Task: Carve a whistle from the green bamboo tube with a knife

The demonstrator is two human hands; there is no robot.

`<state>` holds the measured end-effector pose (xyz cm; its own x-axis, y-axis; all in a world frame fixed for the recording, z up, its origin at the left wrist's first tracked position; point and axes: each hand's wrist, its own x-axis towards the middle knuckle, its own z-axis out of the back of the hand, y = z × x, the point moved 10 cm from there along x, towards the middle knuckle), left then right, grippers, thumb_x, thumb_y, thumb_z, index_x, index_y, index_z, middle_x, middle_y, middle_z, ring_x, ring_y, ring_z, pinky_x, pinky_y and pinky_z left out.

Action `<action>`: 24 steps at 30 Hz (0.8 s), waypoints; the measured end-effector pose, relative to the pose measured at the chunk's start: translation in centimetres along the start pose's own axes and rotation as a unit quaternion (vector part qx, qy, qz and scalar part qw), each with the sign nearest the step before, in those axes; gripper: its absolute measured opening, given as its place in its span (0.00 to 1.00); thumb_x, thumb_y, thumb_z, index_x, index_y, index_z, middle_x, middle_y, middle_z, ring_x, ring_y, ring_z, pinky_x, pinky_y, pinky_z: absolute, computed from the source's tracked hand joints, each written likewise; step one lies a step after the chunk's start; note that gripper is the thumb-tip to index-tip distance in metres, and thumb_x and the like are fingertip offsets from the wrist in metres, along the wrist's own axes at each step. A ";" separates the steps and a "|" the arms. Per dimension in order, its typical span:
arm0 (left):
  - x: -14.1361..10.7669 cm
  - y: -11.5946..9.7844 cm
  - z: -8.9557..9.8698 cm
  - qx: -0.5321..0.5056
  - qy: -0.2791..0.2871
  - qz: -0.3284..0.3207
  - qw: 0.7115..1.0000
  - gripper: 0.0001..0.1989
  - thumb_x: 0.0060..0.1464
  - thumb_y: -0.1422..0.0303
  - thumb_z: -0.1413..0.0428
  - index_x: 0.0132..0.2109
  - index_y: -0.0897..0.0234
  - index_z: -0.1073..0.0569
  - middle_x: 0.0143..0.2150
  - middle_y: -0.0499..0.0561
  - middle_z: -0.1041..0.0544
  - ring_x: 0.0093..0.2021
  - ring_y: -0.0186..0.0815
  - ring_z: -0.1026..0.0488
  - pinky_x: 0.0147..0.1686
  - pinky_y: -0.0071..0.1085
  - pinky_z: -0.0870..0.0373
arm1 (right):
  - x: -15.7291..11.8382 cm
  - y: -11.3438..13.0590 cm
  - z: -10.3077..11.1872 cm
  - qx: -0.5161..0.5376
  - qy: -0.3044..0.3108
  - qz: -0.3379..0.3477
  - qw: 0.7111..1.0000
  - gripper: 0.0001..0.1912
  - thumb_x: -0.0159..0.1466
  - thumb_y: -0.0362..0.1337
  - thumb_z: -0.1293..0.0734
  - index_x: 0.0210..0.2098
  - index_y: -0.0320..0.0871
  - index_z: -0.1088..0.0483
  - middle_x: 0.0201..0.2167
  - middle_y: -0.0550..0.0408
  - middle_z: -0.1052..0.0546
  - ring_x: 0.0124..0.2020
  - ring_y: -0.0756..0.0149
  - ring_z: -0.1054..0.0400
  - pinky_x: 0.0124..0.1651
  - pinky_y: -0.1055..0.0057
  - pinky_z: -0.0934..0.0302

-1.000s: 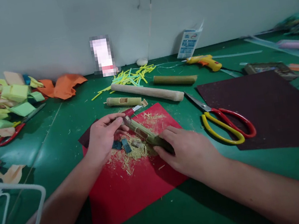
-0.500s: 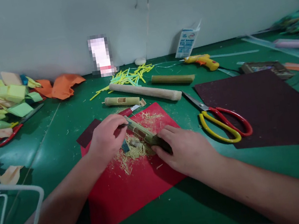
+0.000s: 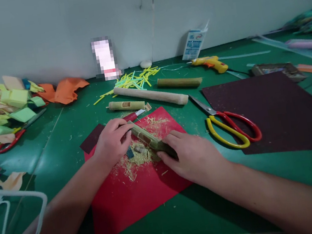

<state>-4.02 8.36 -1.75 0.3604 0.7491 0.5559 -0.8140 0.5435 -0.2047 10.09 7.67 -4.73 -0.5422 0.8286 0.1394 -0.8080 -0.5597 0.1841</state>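
A greenish bamboo tube with a rectangular opening cut in its side lies slantwise over a red sheet. My right hand is wrapped round its near, darker end. At the far end, my left hand has its thumb and fingers closed on the tube; whether something thin is under the fingertips cannot be made out. Below the tube sit pale shavings and a small dark blue-grey scrap. Just beyond my left hand is a red utility knife with its blade showing.
Beyond are a notched bamboo piece, a long pale stick, another bamboo piece and cut straws. Large scissors rest partly on a dark sheet. A yellow glue gun lies behind; folded papers fill the left.
My left hand has shifted very slightly along the far end of the bamboo tube. My right hand keeps its hold, and the view has moved a little.
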 end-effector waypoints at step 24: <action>-0.2 -0.9 -0.3 0.014 0.009 -0.074 0.997 0.11 0.63 0.73 0.52 0.46 0.67 0.26 0.44 0.57 0.25 0.45 0.40 0.30 0.45 0.38 0.31 | 0.1 0.4 -0.8 0.037 -0.001 0.025 0.999 0.08 0.63 0.40 0.39 0.36 0.41 0.34 0.33 0.53 0.29 0.34 0.62 0.33 0.30 0.69 0.47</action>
<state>-3.21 7.88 -1.93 0.4857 0.6676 0.5643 -0.7635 0.6383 -0.0979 9.56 7.50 -5.43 -0.5803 0.7999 0.1528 -0.7610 -0.5995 0.2482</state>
